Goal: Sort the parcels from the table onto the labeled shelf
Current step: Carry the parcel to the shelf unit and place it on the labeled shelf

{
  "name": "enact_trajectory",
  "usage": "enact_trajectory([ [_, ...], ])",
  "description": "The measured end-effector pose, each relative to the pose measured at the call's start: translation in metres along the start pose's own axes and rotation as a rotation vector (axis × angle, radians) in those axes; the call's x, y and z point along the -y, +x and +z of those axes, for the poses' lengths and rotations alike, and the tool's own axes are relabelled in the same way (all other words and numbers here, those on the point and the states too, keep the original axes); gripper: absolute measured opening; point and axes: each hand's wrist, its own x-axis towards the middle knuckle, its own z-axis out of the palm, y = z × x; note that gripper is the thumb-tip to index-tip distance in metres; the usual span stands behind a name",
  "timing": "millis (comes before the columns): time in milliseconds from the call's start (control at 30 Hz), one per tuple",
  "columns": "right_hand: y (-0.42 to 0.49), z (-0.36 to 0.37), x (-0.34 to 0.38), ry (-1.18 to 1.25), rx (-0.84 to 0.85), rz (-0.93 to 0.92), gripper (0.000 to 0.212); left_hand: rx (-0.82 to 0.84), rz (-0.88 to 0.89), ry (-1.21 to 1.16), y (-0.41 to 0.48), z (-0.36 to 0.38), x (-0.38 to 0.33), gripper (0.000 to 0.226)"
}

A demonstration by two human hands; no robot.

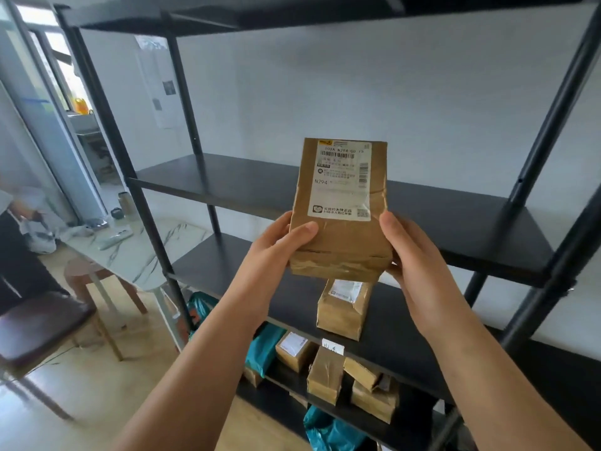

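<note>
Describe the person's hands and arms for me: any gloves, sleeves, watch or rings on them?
Both are bare. The left hand and right hand wear no gloves, and no rings show on the visible fingers. The forearms are uncovered from the wrists down to the bottom edge of the picture, with no sleeve cuff, watch, bracelet or wristband in view. Nails look short and unpainted. Anything above the elbows is out of frame.

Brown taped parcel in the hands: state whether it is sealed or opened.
Sealed: the brown taped parcel shows glossy tape across unbroken flaps, shipping label intact.

Soft daylight enters from the window (70, 76) at left; edges bend with wide-angle distortion, slightly blurred.
</note>
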Motion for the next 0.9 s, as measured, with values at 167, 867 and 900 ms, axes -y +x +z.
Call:
enact_trajectory([
  [167, 0.028, 0.017, 0.002, -0.006, -0.118, -0.072, 0.083, -0.015, -0.016, -0.091, 0.052, -0.011, -0.008, 0.037],
  [867, 0.141, 0.085, 0.010, -0.251, -0.539, 0.123, 0.031, 0.276, -0.100, 0.092, 0.207, -0.043, -0.013, 0.068],
  [900, 0.144, 0.082, 0.009, -0.247, -0.542, 0.142, 0.033, 0.274, -0.104, 0.098, 0.209, -0.041, -0.010, 0.071],
])
